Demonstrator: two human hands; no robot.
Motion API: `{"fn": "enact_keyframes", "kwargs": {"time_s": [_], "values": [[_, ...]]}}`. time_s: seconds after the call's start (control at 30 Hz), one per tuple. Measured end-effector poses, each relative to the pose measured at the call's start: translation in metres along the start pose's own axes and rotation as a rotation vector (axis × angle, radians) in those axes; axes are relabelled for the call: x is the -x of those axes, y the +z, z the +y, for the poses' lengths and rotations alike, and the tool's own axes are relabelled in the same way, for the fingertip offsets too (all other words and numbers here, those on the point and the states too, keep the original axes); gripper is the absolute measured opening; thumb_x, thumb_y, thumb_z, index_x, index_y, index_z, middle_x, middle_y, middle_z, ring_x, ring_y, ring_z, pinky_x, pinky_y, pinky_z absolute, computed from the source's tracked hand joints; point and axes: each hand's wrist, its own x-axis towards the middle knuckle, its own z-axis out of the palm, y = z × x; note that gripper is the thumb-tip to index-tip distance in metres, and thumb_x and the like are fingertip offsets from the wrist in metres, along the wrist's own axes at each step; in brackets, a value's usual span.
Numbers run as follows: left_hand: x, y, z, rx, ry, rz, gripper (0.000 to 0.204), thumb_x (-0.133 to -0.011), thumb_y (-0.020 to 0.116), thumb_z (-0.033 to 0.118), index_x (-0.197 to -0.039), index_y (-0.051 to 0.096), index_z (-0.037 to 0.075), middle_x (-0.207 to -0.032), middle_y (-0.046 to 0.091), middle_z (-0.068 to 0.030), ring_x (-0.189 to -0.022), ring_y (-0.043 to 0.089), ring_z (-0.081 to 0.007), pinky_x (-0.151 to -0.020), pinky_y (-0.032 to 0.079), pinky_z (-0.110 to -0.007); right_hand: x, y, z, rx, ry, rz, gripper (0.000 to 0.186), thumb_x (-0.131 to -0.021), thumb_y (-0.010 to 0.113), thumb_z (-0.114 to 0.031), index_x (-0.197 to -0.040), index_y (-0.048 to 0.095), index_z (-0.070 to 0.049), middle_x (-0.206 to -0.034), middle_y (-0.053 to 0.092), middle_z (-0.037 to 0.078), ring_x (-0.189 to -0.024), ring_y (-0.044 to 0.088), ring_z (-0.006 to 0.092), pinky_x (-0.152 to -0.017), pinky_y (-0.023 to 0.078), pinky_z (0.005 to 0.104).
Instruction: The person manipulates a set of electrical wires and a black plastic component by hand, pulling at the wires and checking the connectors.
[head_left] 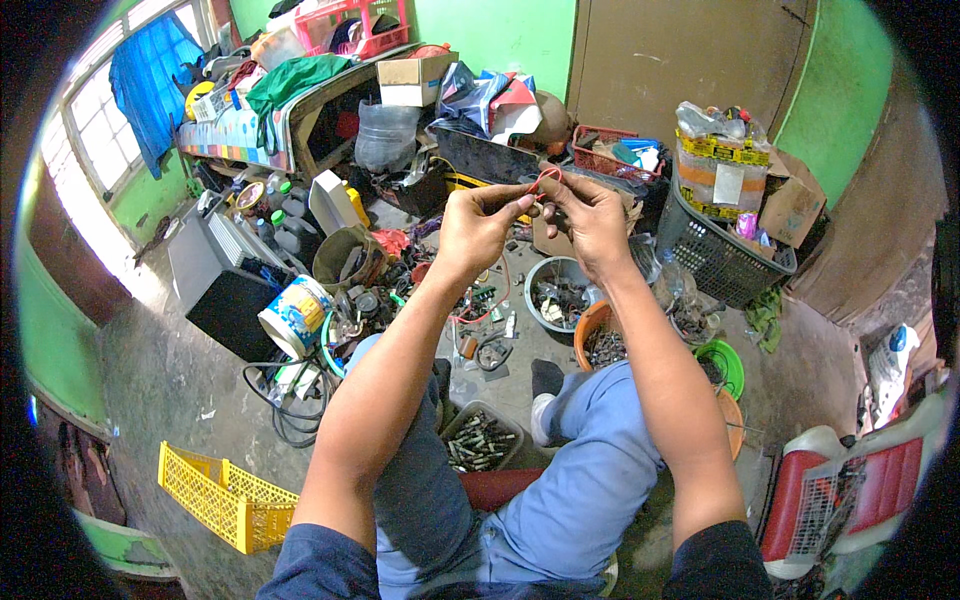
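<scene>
Out in front of me, both my hands are raised and nearly touching. A thin red wire (551, 173) makes a small loop between their fingertips. My left hand (474, 228) is closed in a pinch, thumb and forefinger on the wire. My right hand (592, 222) also pinches the wire, its fingers curled inward. The exact spot where the fingertips meet is too small to make out. Below my hands stands a grey bucket (533, 300) of dark small parts, with an orange bucket (584, 345) of similar pieces beside it.
Between my legs is a tub (517, 440) of small metal parts. Loose parts and tools litter the floor ahead. At the left lie a yellow plastic crate (205, 490), a black cable (285, 425) and a white bucket (292, 318). A dark basket (715, 258) stands at the right.
</scene>
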Motion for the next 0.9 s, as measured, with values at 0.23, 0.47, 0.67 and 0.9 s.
{"fn": "enact_keyframes", "kwargs": {"time_s": [0.23, 0.47, 0.67, 0.9], "values": [[0.000, -0.003, -0.005, 0.011, 0.044, -0.118, 0.023, -0.092, 0.069, 0.010, -0.111, 0.072, -0.002, -0.094, 0.075, -0.0089, -0.081, 0.066, -0.0098, -0.077, 0.055, -0.027, -0.001, -0.009, -0.002, -0.064, 0.036, -0.097, 0.018, -0.088, 0.076, -0.018, -0.098, 0.072, -0.003, -0.076, 0.068, 0.002, -0.057, 0.059, 0.0064, -0.046, 0.046, 0.0206], [-0.001, -0.002, -0.005, -0.019, 0.068, -0.139, 0.024, -0.091, 0.070, 0.013, -0.109, 0.072, -0.003, -0.092, 0.075, -0.0077, -0.083, 0.065, -0.0096, -0.077, 0.053, -0.027, -0.002, -0.007, 0.000, 0.001, -0.007, -0.029, 0.017, -0.087, 0.077, -0.021, -0.087, 0.070, -0.005, -0.071, 0.067, 0.002, -0.054, 0.060, 0.0069, -0.043, 0.044, 0.0203], [0.002, 0.003, -0.005, -0.063, 0.097, -0.075, 0.026, -0.094, 0.068, 0.016, -0.112, 0.072, -0.002, -0.096, 0.075, -0.0075, -0.086, 0.065, -0.0097, -0.081, 0.051, -0.027, -0.002, -0.001, -0.004, -0.015, -0.034, 0.005, 0.020, -0.089, 0.076, -0.022, -0.083, 0.067, -0.006, -0.070, 0.066, 0.002, -0.052, 0.059, 0.0080, -0.043, 0.045, 0.0209], [-0.004, -0.006, -0.013, -0.077, 0.088, -0.056, 0.025, -0.095, 0.066, 0.016, -0.110, 0.071, -0.004, -0.087, 0.072, -0.0056, -0.074, 0.060, -0.0084, -0.068, 0.049, -0.027, 0.003, 0.006, -0.006, -0.100, 0.067, -0.041, 0.026, -0.095, 0.068, -0.030, -0.096, 0.068, -0.004, -0.075, 0.062, -0.001, -0.055, 0.056, 0.0062, -0.044, 0.042, 0.0187]]}}
